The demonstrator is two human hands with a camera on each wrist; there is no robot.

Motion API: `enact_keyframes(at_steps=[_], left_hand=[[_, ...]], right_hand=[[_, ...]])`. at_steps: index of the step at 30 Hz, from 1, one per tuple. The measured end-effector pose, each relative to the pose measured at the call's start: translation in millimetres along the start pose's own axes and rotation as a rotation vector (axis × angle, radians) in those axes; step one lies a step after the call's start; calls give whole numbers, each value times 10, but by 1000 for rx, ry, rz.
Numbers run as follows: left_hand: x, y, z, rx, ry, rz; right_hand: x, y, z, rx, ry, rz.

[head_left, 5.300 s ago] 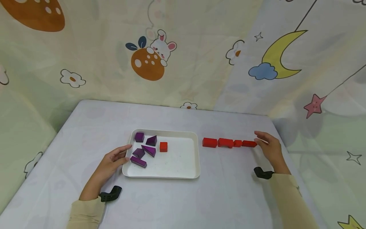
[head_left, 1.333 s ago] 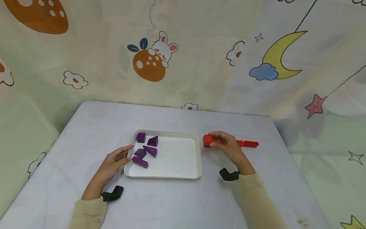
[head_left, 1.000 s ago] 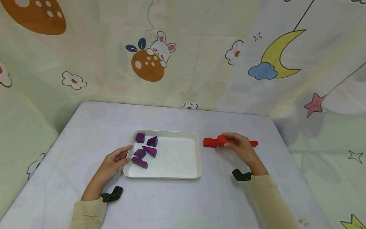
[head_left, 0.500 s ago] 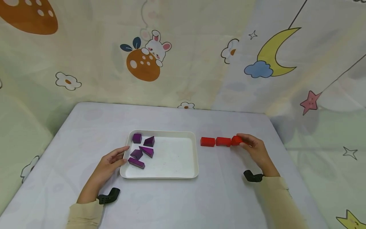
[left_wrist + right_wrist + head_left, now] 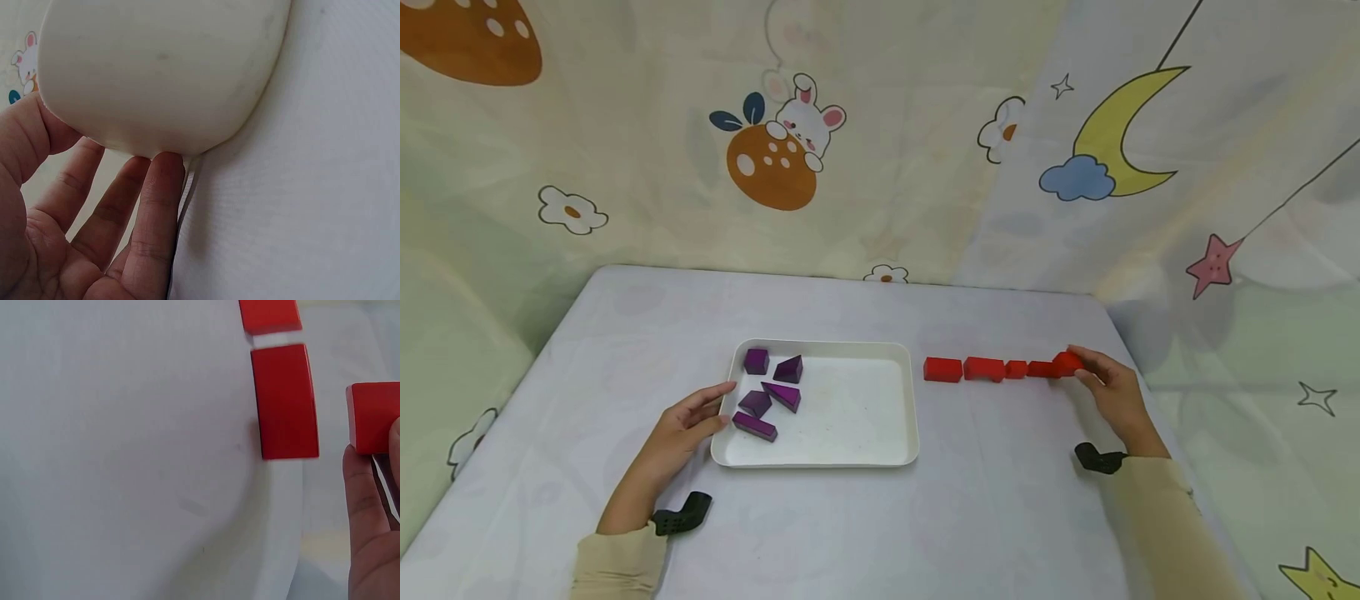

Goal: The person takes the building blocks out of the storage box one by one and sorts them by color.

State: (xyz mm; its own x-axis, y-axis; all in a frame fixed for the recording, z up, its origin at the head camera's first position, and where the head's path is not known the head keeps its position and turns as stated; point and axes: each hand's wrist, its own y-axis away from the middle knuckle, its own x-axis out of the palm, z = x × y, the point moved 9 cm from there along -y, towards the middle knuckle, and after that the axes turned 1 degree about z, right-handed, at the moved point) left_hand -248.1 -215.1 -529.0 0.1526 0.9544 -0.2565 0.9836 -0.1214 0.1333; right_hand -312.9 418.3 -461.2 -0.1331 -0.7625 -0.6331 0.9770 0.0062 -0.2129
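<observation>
My right hand (image 5: 1117, 404) pinches a red block (image 5: 1067, 363) between thumb and fingertips, at the right end of a row of red blocks. In the right wrist view, the held red block (image 5: 375, 417) is apart from the end block of the row (image 5: 285, 403). The row includes a rectangular block (image 5: 943, 369), a notched block (image 5: 983, 368), a small block (image 5: 1016, 369) and a partly hidden longer one (image 5: 1041, 369). My left hand (image 5: 677, 432) touches the left side of the white tray (image 5: 850, 417); its extended fingertips (image 5: 164, 172) meet the tray's outer wall.
Several purple blocks lie in the tray's left part, among them a cube (image 5: 756, 361), a wedge (image 5: 782, 396) and a long bar (image 5: 754, 426). A white cloth covers the table (image 5: 880, 533). Behind it hangs a printed curtain (image 5: 895, 150).
The red block that lay in the tray has been taken up by my right hand. It has moved rightward along the row to its far end. My left hand stays by the tray.
</observation>
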Motion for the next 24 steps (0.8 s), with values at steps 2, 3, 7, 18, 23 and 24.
enact_keyframes(at_steps=[2, 3, 7, 18, 23, 24], left_hand=[[-1, 1, 0, 2, 3, 1], [-1, 1, 1, 2, 5, 2], [-4, -4, 5, 0, 4, 1], [-18, -17, -4, 6, 2, -3], [-17, -16, -2, 12, -2, -5], [-17, -16, -4, 13, -4, -6]], right_hand=[[-49, -16, -59, 8, 12, -6], [-67, -24, -86, 13, 11, -9], [-112, -42, -192, 52, -9, -20], [-92, -122, -382, 115, 63, -8], [-38, -162, -532, 183, 109, 30], [-26, -165, -558, 200, 107, 40]])
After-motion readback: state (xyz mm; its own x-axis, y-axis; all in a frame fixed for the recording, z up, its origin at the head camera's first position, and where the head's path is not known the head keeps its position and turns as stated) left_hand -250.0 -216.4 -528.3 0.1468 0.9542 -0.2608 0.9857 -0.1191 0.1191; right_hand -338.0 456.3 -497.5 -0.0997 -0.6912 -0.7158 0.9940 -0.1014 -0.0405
